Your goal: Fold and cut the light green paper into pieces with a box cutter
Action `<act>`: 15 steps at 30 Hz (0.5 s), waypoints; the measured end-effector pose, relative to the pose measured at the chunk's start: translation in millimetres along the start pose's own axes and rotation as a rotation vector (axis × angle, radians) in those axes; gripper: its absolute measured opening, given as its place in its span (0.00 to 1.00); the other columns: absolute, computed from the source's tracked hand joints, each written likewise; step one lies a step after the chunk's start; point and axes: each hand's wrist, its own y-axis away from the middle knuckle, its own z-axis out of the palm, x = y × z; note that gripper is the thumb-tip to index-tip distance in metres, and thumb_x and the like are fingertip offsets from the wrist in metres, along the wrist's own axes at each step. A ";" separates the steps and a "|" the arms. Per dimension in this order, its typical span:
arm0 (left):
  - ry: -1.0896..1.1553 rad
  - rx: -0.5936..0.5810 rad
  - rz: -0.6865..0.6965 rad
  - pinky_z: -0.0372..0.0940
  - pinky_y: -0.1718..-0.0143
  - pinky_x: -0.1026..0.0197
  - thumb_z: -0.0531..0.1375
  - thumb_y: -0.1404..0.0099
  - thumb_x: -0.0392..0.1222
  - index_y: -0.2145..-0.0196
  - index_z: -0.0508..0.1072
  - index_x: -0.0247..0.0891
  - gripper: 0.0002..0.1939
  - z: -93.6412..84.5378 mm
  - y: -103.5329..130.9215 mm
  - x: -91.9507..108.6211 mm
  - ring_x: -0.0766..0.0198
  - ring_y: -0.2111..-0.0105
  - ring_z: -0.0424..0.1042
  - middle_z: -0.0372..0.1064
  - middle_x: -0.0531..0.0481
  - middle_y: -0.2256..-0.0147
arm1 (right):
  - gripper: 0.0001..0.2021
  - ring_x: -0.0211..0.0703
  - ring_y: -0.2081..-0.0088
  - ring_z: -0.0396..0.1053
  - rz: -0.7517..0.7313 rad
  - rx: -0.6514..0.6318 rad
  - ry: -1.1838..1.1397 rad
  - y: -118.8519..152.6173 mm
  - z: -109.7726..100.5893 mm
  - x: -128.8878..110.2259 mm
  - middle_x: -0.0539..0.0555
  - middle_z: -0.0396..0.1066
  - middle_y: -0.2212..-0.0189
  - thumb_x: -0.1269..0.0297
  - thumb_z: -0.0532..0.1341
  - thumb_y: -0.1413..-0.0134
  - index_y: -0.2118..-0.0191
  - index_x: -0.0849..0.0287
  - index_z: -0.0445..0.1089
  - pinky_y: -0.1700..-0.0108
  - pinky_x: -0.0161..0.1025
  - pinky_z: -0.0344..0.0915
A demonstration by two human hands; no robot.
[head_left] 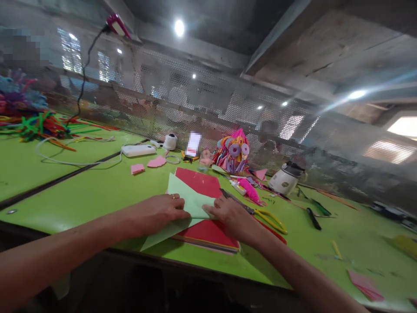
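Observation:
A pale green paper (192, 201), folded over on itself, lies across a stack of red sheets (208, 232) near the table's front edge. My left hand (167, 211), with a ring on one finger, presses the paper's left part, fingers closed together around its edge. On the right side of the fold, my right hand (228, 213) pinches the paper with its fingertips. One loose flap of the green paper points down left, below my left hand. Scissors with yellow handles (270, 219) lie just beyond my right hand, blades partly behind it.
Pink paper pieces (137, 169), a white power bank (138, 150) and a phone (193, 144) are farther back. A colourful tasselled craft (233, 152), a pink bundle (250, 190) and a white kettle (285, 178) stand right. A black-handled tool (313, 219) lies at right.

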 end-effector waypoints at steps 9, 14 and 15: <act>-0.043 -0.037 0.031 0.61 0.59 0.58 0.54 0.36 0.32 0.56 0.72 0.38 0.12 2.8 1.2 -1.9 0.59 0.63 0.67 0.67 0.44 0.62 | 0.23 0.44 0.66 0.62 -0.097 0.048 0.100 0.5 -16.6 -37.0 0.58 0.67 0.58 0.72 0.54 0.41 0.41 0.53 0.55 0.69 0.39 0.58; -0.068 0.004 0.082 0.62 0.55 0.57 0.52 0.34 0.32 0.52 0.70 0.38 0.15 11.8 6.4 -3.9 0.58 0.59 0.67 0.68 0.42 0.59 | 0.22 0.46 0.66 0.64 -0.091 0.072 0.113 3.3 -12.7 -42.5 0.60 0.68 0.57 0.72 0.53 0.40 0.41 0.53 0.56 0.67 0.41 0.61; -0.069 0.008 0.082 0.62 0.55 0.57 0.52 0.34 0.32 0.53 0.70 0.38 0.14 12.9 6.9 -3.7 0.58 0.58 0.67 0.68 0.42 0.59 | 0.22 0.46 0.65 0.65 -0.089 0.079 0.105 3.9 -12.2 -43.0 0.60 0.68 0.57 0.72 0.53 0.41 0.41 0.53 0.56 0.66 0.41 0.61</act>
